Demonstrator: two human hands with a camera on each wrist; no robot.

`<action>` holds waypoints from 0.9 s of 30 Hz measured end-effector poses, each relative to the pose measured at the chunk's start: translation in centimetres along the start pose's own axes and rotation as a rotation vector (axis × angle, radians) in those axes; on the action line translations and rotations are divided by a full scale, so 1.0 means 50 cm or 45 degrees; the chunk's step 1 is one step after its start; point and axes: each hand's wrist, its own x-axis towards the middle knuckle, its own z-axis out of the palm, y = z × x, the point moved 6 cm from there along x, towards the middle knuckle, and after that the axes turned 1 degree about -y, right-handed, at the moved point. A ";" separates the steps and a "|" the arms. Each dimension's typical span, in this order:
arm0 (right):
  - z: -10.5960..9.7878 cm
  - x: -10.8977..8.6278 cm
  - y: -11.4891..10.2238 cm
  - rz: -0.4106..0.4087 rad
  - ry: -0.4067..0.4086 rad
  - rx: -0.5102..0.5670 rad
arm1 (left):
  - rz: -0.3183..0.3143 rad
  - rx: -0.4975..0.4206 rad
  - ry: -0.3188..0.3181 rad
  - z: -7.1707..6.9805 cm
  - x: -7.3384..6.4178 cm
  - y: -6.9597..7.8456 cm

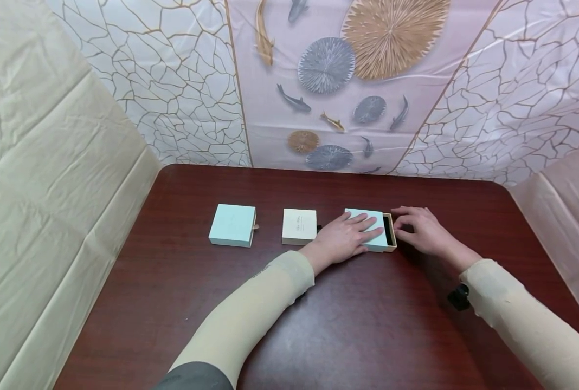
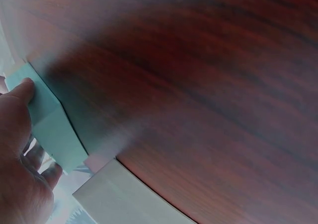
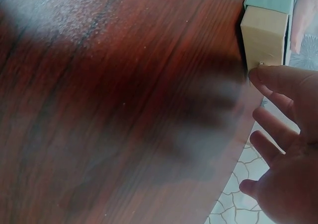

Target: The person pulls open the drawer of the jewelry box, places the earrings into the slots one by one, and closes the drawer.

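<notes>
On the right of the table, a light-blue drawer box point(image 1: 374, 215) has its cream inner drawer point(image 1: 391, 241) partly slid out to the right, showing a dark inside. Across the lid my left hand point(image 1: 346, 236) rests with fingers spread; the left wrist view has its thumb on the side of the sleeve point(image 2: 54, 129). My right hand point(image 1: 423, 232) is at the drawer's outer end. In the right wrist view, its thumb and forefinger pinch the small pull tab on the drawer's end face point(image 3: 263, 40), mostly hidden by the fingertips; the other fingers are loosely bent.
Left of my left hand lies a cream box point(image 1: 299, 224) with dark print and a dark tab on its right side. Farther left is another light-blue box point(image 1: 233, 224) with a tan ribbon tab. A patterned cloth point(image 1: 328, 108) hangs behind the reddish-brown table point(image 1: 343, 325).
</notes>
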 end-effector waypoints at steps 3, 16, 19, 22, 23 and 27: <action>0.001 0.001 -0.003 -0.002 -0.005 -0.004 | 0.003 -0.001 0.004 0.002 0.001 0.001; 0.000 0.005 -0.010 -0.016 0.033 -0.043 | 0.015 0.007 -0.002 0.001 0.002 0.000; 0.001 0.007 -0.011 -0.002 0.034 -0.054 | 0.015 0.006 -0.004 0.000 0.002 0.000; 0.002 0.008 -0.012 0.012 0.025 -0.061 | 0.012 0.002 -0.005 -0.001 0.001 0.001; 0.002 0.009 -0.013 0.016 0.025 -0.062 | 0.011 0.001 -0.007 -0.001 0.002 0.001; 0.002 0.011 -0.018 0.014 0.027 -0.061 | 0.012 0.003 -0.010 -0.003 0.002 0.001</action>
